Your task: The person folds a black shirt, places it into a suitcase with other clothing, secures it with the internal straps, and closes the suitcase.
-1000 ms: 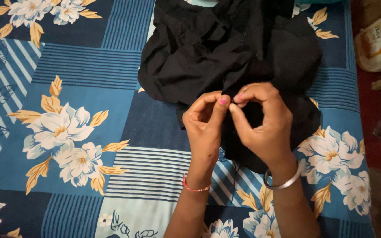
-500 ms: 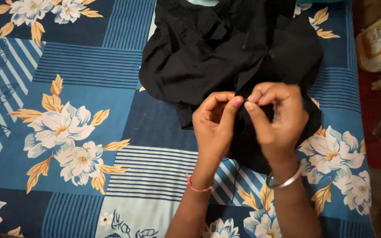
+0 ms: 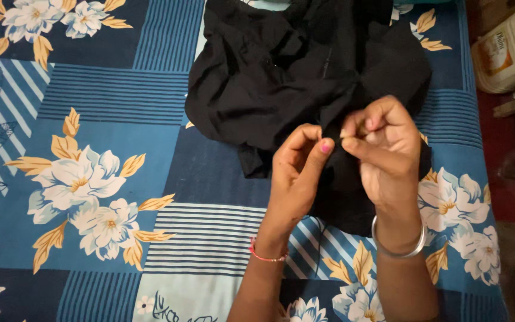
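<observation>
- Right now my right hand (image 3: 382,152) has its thumb and fingertips pinched together at the near edge of the black garment (image 3: 281,77); whether cloth or some small item sits in that pinch, I cannot tell.
- My left hand (image 3: 296,173) is just beside it, thumb and forefinger curled toward each other against a fold of the same dark cloth, though I cannot tell if it truly grips the cloth.
- Both hands stand raised above the fabric, fingertips nearly meeting, and they hide the part of the cloth beneath them.
- A silver bangle (image 3: 397,247) rings my right wrist; a red thread bracelet (image 3: 263,255) rings my left.
- That garment lies crumpled on the far middle of the bedsheet (image 3: 90,179), reaching from the far edge down to my hands.
- The sheet is blue, printed with white flowers, orange leaves and striped panels.
- Far right, off the bed, a pale plastic container (image 3: 508,50) sits on the reddish floor, well apart from my hands.
</observation>
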